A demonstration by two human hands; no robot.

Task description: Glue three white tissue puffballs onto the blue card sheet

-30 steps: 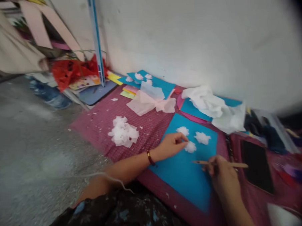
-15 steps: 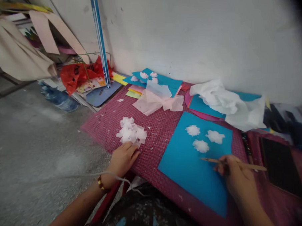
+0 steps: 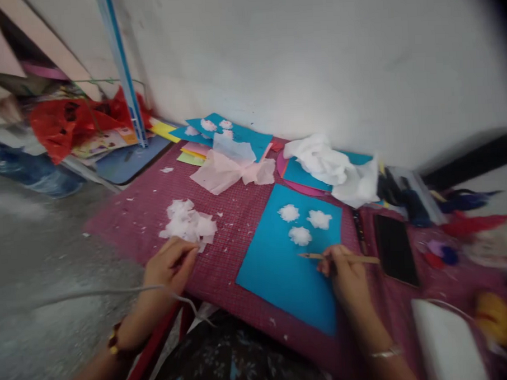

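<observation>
My right hand (image 3: 345, 273) grips a thin brush (image 3: 361, 258) with a pale wooden handle. Its pointed tip hovers over or touches the blue sheet (image 3: 283, 289), just below three white paper puffs (image 3: 300, 236) grouped on the sheet's upper part. To the left, my left hand (image 3: 168, 266) is at the near edge of a pile of white tissue pieces (image 3: 187, 221). Its fingers are curled with thumb and forefinger close together; whatever lies between them is too small to make out.
Pink tissue sheets (image 3: 223, 171) and another blue sheet (image 3: 251, 139) with pale puffs lie at the back. Crumpled white tissue (image 3: 319, 159) rests on stacked paper. A black phone (image 3: 395, 248) lies to the right. A pale cable (image 3: 115, 291) crosses my left wrist.
The view has turned to the right, so everything sits further left. My left fingers have drawn together and pulled slightly back from the tissue pile. My right hand still holds the brush below the puffs.
</observation>
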